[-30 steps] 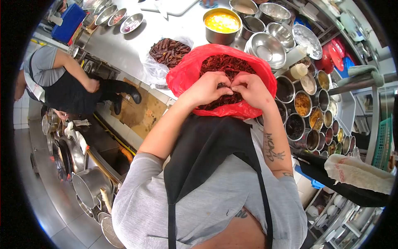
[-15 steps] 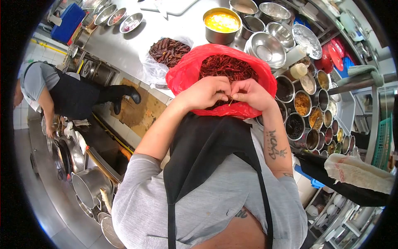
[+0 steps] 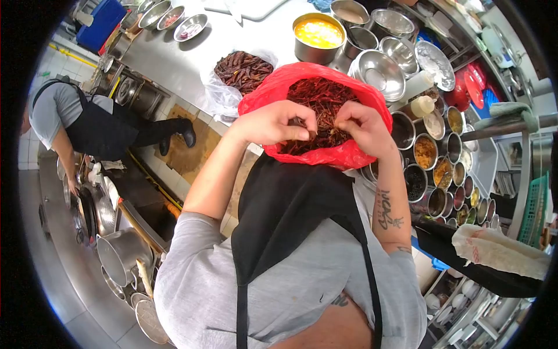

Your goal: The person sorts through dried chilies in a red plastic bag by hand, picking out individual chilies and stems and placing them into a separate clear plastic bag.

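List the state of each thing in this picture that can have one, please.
Red bag: open, full of dried chillies.
Clear bag: open, holds dried chillies.
Left hand: pinching a chilli.
Right hand: pinching a chilli.
Pot: uncovered, filled with yellow liquid.
Steel bowl: empty.

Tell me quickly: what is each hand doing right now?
Left hand: closed, pinching a dried chili over the red bag.
Right hand: fingers curled, pinching at the chilies; exact hold cannot be told.
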### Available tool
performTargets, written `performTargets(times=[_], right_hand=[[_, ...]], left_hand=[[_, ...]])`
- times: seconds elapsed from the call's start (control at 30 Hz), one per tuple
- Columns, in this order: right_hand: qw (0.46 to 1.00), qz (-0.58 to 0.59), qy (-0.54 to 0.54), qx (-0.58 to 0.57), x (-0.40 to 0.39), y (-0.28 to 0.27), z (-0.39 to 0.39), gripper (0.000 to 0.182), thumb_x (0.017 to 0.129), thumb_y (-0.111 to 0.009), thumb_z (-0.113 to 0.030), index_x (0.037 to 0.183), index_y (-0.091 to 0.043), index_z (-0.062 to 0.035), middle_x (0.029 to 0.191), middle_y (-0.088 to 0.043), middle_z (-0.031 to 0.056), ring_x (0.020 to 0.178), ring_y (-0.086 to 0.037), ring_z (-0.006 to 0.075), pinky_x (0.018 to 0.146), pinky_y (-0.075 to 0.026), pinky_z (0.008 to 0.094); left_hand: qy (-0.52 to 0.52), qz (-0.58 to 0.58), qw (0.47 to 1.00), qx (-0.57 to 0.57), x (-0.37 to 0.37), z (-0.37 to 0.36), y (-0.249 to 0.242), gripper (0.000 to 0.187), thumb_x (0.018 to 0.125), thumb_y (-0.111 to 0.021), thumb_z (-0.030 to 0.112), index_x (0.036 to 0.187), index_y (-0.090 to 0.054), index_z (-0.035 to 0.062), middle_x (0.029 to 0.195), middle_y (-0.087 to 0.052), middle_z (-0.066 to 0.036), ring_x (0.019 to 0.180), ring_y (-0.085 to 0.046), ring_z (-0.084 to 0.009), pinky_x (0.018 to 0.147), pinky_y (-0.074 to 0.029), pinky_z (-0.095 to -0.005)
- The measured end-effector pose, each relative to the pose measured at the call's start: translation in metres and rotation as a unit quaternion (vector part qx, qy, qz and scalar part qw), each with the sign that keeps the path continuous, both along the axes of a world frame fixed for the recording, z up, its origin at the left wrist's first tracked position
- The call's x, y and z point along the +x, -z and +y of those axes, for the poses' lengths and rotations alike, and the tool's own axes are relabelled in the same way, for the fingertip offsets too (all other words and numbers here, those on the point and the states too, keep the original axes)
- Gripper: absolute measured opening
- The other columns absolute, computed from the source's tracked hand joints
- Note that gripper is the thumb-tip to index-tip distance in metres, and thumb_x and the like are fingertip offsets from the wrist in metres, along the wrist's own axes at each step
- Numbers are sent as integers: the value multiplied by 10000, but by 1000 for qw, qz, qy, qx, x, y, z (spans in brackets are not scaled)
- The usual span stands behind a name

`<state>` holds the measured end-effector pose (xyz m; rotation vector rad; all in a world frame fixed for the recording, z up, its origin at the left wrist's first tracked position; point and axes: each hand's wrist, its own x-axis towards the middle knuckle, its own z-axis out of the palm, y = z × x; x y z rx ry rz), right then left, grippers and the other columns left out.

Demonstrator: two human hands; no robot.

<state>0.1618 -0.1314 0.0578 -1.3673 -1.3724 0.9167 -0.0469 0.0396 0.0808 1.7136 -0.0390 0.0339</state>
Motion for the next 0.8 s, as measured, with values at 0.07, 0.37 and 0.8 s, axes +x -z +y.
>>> performTargets(times=[0.07,0.37,0.8], right_hand=[[991,-92,-1,-92,3,1,1,145,819,-699,-34,956,-679,11,909,-657,105,882,-639,212,811,-504,334],[899,-390,13,-198,-35,48,11,173,775,-715,-133,941,-745,-93,1061,-618,151,1084,-604,341,925,-504,450],[928,-358,102,-27,-34,50,11,218,826,-721,-187,1003,-698,-61,1028,-635,151,1025,-607,337,900,-471,485]], left_hand=[[-42,41,995,-81,-7,4,4,144,957,-648,176,959,-598,40,906,-631,-26,786,-537,-91,695,-438,-250],[-163,12,894,-418,2,-15,32,190,1008,-597,216,1133,-528,92,887,-508,-14,631,-400,-59,499,-302,-166],[-330,55,893,-302,2,-17,46,172,947,-704,193,908,-586,74,705,-508,33,537,-432,-51,431,-268,-201]])
